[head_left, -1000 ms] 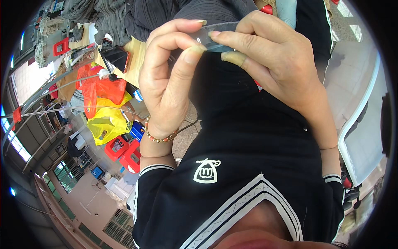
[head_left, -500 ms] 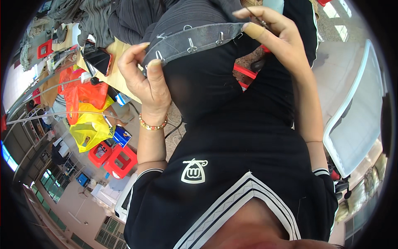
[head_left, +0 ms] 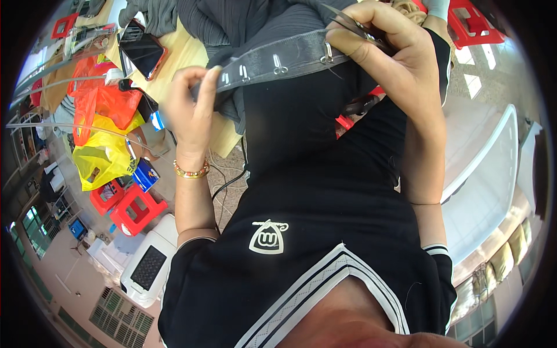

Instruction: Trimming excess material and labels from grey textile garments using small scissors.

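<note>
A grey pleated garment (head_left: 249, 23) lies over my lap, with its sheer grey edge strip (head_left: 261, 69) stretched between my hands. Several metal hooks (head_left: 279, 65) sit along that strip. My left hand (head_left: 194, 110) is closed, pinching the strip's left end between thumb and fingers. At the other end, my right hand (head_left: 394, 55) is closed around small metal thread snips (head_left: 351, 24), their points directed up and left. The right thumb also presses on the strip beside the last hook. A loose thread hangs below there.
Left of me is a wooden table (head_left: 174, 43) with a phone (head_left: 142, 51). Below it are orange (head_left: 110, 107) and yellow (head_left: 104, 153) plastic bags and red stools (head_left: 136, 211). A translucent plastic bin (head_left: 484, 185) stands on my right, a red stool (head_left: 470, 23) beyond.
The strip has shifted between my hands, bringing different hooks into the open stretch. My left hand has moved slightly left. The snips now show more of their blades, and the view has shifted.
</note>
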{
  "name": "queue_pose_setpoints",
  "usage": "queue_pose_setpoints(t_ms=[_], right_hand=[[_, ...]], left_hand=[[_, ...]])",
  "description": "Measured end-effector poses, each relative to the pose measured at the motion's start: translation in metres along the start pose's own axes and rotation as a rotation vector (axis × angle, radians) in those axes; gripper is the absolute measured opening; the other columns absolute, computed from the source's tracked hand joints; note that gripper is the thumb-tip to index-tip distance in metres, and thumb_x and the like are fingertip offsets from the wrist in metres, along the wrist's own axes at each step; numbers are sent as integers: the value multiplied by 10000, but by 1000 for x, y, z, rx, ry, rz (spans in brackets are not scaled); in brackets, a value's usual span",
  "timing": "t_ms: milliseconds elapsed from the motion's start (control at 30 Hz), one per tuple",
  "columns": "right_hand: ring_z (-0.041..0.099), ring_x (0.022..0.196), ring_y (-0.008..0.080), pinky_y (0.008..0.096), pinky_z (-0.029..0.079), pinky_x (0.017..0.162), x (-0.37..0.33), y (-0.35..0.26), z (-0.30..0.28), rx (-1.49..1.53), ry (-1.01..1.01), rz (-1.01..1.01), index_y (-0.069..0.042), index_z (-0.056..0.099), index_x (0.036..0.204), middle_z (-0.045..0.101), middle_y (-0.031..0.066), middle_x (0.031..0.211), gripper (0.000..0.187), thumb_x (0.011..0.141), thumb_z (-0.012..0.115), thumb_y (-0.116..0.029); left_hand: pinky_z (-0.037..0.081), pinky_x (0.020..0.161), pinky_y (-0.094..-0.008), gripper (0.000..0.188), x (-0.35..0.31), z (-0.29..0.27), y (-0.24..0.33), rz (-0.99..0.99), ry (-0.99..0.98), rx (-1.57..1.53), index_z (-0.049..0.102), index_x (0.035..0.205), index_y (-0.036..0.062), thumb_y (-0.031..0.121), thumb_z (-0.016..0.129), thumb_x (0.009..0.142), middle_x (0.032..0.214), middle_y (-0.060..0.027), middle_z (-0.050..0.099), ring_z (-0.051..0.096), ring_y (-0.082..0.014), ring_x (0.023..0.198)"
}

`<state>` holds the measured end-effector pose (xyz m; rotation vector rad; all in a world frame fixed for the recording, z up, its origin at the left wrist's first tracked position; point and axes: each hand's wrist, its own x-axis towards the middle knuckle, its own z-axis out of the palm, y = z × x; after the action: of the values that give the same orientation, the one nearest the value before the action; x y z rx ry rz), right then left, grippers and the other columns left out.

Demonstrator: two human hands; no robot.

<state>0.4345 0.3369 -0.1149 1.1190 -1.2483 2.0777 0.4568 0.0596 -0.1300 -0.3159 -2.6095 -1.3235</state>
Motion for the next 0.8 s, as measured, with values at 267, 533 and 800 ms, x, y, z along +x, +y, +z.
queue_pose_setpoints(t_ms=[267,533,800], right_hand=[[564,868,59,172,422,771,2,-45,10,-613,138,786,25,623,1125,632,19,944,265,865,659,-11],[512,755,27,162,394,673,-1,-63,8,-658,205,675,9,633,1086,590,-29,844,311,792,731,-10],[543,817,53,182,425,739,0,-72,20,-640,181,682,4,637,1091,622,-2,900,358,749,742,10]], left_hand=[[460,805,-292,251,24,4,74,445,-19,8,719,1010,49,69,748,762,999,-84,613,578,-196,899],[418,828,-311,289,26,15,95,632,-44,290,744,997,91,94,791,712,1107,-85,644,561,-210,974],[447,864,-307,106,24,13,92,434,-149,-20,688,892,28,17,710,789,1167,-130,616,588,-223,998]])
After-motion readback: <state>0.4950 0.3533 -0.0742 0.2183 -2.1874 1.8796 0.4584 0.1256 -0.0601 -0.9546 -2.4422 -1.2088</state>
